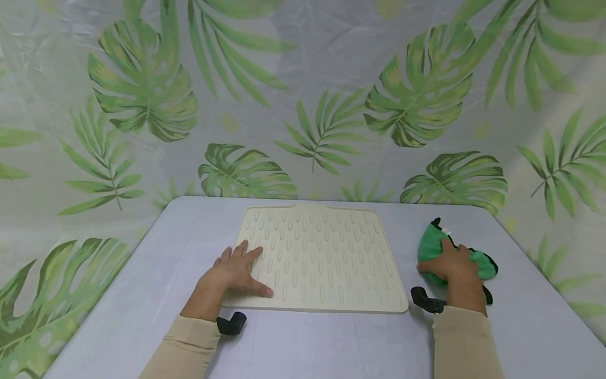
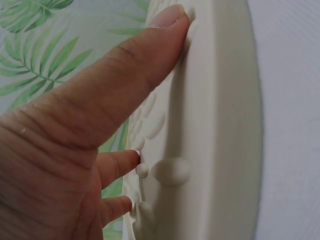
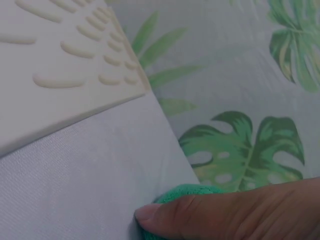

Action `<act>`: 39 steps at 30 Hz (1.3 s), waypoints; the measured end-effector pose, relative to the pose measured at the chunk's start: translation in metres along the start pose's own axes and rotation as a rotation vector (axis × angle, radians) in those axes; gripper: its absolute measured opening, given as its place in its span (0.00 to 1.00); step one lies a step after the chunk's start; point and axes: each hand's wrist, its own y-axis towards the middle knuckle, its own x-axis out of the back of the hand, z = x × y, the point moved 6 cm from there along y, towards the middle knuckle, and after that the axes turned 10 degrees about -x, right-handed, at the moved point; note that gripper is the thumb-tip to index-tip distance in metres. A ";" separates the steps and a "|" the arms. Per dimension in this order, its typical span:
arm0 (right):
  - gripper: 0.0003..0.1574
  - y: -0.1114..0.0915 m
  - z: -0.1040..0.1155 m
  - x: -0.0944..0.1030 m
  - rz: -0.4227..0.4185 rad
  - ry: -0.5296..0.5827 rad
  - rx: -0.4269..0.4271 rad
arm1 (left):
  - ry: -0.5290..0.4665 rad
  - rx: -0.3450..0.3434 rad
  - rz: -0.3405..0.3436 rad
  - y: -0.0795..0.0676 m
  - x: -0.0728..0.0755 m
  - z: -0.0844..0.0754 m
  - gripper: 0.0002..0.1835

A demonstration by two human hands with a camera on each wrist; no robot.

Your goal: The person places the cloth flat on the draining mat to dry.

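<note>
A cream drying mat (image 1: 322, 263) with rows of raised oblong ridges lies flat on the table in the head view. My left hand (image 1: 236, 273) rests on its left side, fingers spread and thumb near the front edge. Close up in the left wrist view, the thumb (image 2: 135, 65) lies along the mat's rim (image 2: 200, 125). To the right of the mat, my right hand (image 1: 452, 268) grips a bunched green cloth (image 1: 428, 245) with black edging and a small white tag. The right wrist view shows the thumb (image 3: 195, 215) against the cloth; the other fingers are hidden there.
A white cover lies over the table (image 1: 303, 347). Behind it hangs a pale curtain (image 1: 331, 58) printed with green leaves. Each wrist wears a black camera mount, one on the left (image 1: 232, 323) and one on the right (image 1: 426, 301).
</note>
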 end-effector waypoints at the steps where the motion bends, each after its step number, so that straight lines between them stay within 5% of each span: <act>1: 0.70 -0.001 0.001 0.001 -0.005 -0.009 0.006 | 0.002 -0.001 0.000 0.000 0.000 0.000 0.65; 14: 0.56 0.000 0.003 0.007 -0.069 -0.130 0.110 | 0.006 -0.001 -0.003 0.001 0.000 0.000 0.65; 23: 0.48 0.001 -0.002 0.017 -0.136 -0.108 0.141 | 0.003 -0.005 -0.004 0.000 0.000 0.000 0.65; 39: 0.41 -0.005 -0.006 0.032 -0.385 0.271 0.034 | 0.001 -0.009 -0.005 0.001 -0.001 0.002 0.65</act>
